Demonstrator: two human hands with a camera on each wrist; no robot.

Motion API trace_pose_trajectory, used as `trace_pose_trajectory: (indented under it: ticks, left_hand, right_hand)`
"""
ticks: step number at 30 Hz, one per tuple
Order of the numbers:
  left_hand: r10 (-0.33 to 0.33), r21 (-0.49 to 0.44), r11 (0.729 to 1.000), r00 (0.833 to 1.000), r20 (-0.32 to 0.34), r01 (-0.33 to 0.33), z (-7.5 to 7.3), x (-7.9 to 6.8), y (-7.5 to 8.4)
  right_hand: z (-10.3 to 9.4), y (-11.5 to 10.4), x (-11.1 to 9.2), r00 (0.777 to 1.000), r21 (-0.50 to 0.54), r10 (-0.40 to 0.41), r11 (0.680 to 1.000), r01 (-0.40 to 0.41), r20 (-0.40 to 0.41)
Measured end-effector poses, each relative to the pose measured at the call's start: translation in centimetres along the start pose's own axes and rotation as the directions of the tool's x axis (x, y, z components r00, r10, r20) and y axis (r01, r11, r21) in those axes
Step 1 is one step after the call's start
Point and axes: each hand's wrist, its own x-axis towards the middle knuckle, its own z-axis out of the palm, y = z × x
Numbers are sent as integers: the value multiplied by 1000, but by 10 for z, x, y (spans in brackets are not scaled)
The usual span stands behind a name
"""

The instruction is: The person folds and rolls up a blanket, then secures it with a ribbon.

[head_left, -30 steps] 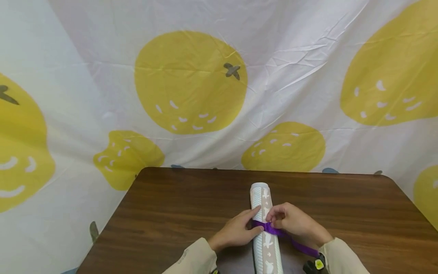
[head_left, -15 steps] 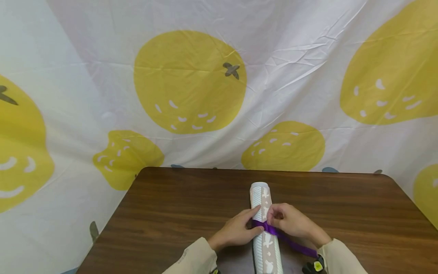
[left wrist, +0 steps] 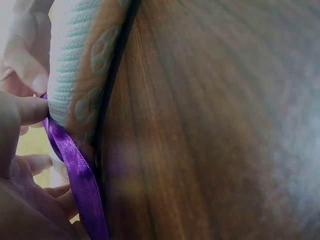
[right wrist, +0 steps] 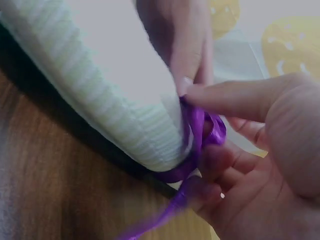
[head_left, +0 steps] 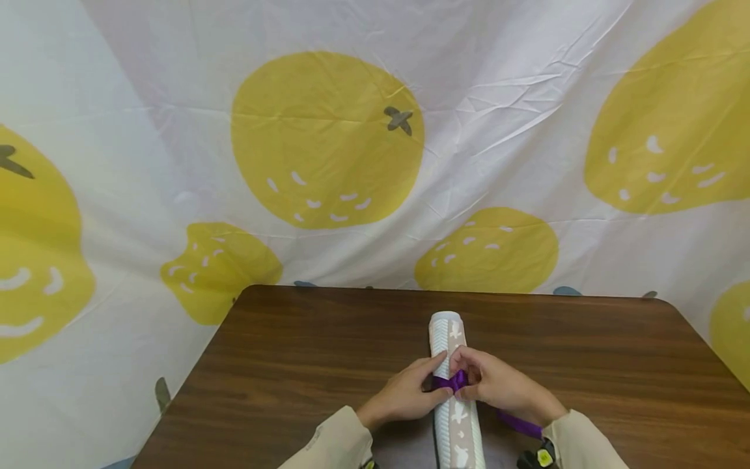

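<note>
A rolled-up cloth (head_left: 459, 420), ribbed pale green with a beige strip of white figures, lies lengthwise on the table. Purple ribbon (head_left: 459, 379) wraps its middle. My left hand (head_left: 403, 394) lies along the roll's left side, its thumb holding the ribbon near the crossing. From the right, my right hand (head_left: 500, 383) pinches a ribbon loop (right wrist: 217, 131) between thumb and fingers, its thumb close to the left thumb. One ribbon tail (left wrist: 85, 185) runs down past the left fingers in the left wrist view. Whether there is a knot under the thumbs is hidden.
The dark wooden table (head_left: 328, 332) reaches back to a white curtain (head_left: 375, 260) printed with yellow fruit. Another stretch of purple ribbon (head_left: 519, 425) trails beneath the right wrist, near a black wrist device (head_left: 538, 454).
My right hand has shifted slightly left, toward the left thumb, and its thumb now meets the ribbon. The purple ribbon bunches up into a loop there. The left hand stays in place.
</note>
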Motion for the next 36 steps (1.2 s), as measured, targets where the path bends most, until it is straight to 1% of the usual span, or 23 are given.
trace_pose_trajectory:
  ticks: [2,4,6,7,9,10,12,14,15,18,20,23,25,27,29,31,34,35,36]
  left_hand:
    - [4,4,1000,1000,-4,-4,0,0,0]
    - [6,3,1000,1000,-6,-6,0,0,0]
    - [9,4,1000,1000,-8,-9,0,0,-1]
    - [11,6,1000,1000,-7,-11,0,0,-1]
    - [12,10,1000,1000,-6,-12,0,0,-1]
    - [12,12,1000,1000,-7,-12,0,0,0]
    - [16,17,1000,1000,-10,-16,0,0,0]
    - [18,22,1000,1000,-15,-17,0,0,-1]
    - [18,26,999,1000,-17,-18,0,0,-1]
    - [21,38,999,999,-24,-20,1,0,-1]
    - [23,45,999,999,-28,-22,1,0,-1]
    - [24,49,999,999,-33,-22,2,0,-1]
    - [23,50,999,999,-35,-21,2,0,-1]
    - [19,52,999,999,-35,-18,2,0,-1]
    - [17,56,998,999,-35,-15,2,0,-1]
    - [15,59,998,999,-36,-13,2,0,-1]
    - [12,58,998,999,-35,-10,2,0,-1]
    - [9,56,998,999,-34,-7,2,0,-1]
    - [5,52,999,1000,-31,-3,3,0,-1]
  right_hand:
    - [2,0,0,999,-79,-33,996,32,-15]
    - [5,1,0,994,-156,-102,983,94,-45]
    - [9,3,1,979,-250,-186,955,160,-84]
    - [11,4,1,968,-295,-230,936,191,-103]
    - [14,6,1,938,-390,-317,888,243,-138]
    - [16,7,1,920,-441,-361,858,264,-152]
    - [18,8,1,880,-531,-441,795,293,-175]
    - [20,9,3,836,-596,-516,735,322,-185]
    - [20,9,3,819,-620,-543,710,332,-183]
    - [22,9,6,784,-677,-599,646,353,-163]
    - [23,9,7,775,-708,-615,611,354,-143]
    - [24,8,8,772,-748,-625,566,347,-115]
    - [24,7,9,774,-770,-626,538,342,-94]
    - [24,7,10,776,-796,-627,502,338,-66]
    - [23,7,10,773,-829,-633,447,336,-28]
    - [22,7,11,768,-864,-641,378,332,15]
    - [20,9,12,751,-904,-655,272,330,77]
    - [20,9,12,746,-914,-660,241,326,92]
    - [20,10,12,740,-921,-664,218,323,102]
